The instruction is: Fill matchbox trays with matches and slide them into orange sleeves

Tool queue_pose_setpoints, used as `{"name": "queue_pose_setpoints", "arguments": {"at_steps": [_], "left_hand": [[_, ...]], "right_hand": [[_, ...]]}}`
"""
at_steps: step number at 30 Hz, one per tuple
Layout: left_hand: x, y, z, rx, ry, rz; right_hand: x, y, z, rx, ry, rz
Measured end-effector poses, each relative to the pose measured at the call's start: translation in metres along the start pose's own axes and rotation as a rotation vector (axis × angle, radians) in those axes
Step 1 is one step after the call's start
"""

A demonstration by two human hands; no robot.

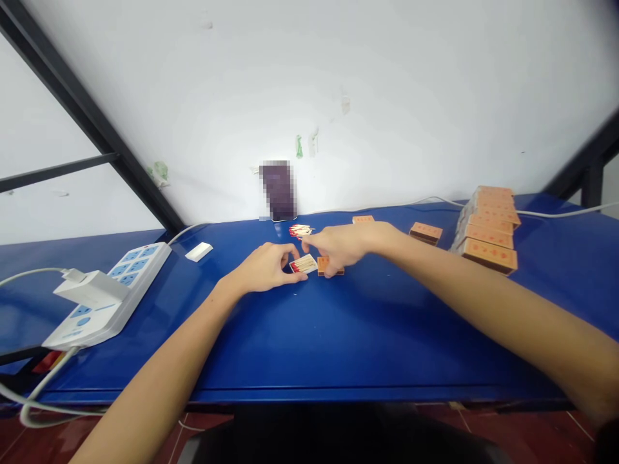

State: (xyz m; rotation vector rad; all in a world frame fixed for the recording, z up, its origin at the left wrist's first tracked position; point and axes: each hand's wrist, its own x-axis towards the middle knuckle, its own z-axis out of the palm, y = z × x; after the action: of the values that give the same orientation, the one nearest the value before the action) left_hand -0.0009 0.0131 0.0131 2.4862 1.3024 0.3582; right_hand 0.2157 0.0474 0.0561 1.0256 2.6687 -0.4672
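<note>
My left hand (271, 267) curls around a small white matchbox tray (312, 263), thumb at its near side and fingers at its far side. Matches (304, 263) with red heads lie in the tray, heads toward the left. Just right of it, my right hand (341, 246) grips an orange matchbox sleeve (323, 265), fingers bent over it. The right index finger reaches left, above the far edge of the tray. Behind both hands is a loose pile of red-headed matches (300, 231) on the blue table (309, 341).
Closed matchboxes (425, 232) lie to the right, beside a stack of matchboxes (491, 248). Another matchbox (362, 220) sits behind my right wrist. A phone (280, 191) leans on the wall. At left are a white tray (198, 251) and a power strip (104, 309) with cables.
</note>
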Motion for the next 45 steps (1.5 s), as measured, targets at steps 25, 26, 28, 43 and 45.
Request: {"name": "queue_pose_setpoints", "arguments": {"at_steps": [25,26,28,43,45], "left_hand": [[0.005,-0.013,0.013,-0.521,-0.015,-0.03],[0.006,-0.014,0.014,-0.521,-0.018,-0.034],[0.006,-0.015,0.014,-0.518,-0.022,-0.033],[-0.022,-0.097,-0.032,0.48,0.417,-0.67],[-0.032,-0.113,-0.037,0.474,0.41,-0.763]], "right_hand": [[0.011,-0.01,0.015,0.11,0.321,-0.251],[0.012,-0.01,0.016,0.109,0.315,-0.257],[0.014,-0.01,0.017,0.103,0.305,-0.248],[-0.068,0.054,-0.058,-0.159,0.179,0.499],[-0.082,0.078,-0.059,-0.191,0.123,0.618]]}}
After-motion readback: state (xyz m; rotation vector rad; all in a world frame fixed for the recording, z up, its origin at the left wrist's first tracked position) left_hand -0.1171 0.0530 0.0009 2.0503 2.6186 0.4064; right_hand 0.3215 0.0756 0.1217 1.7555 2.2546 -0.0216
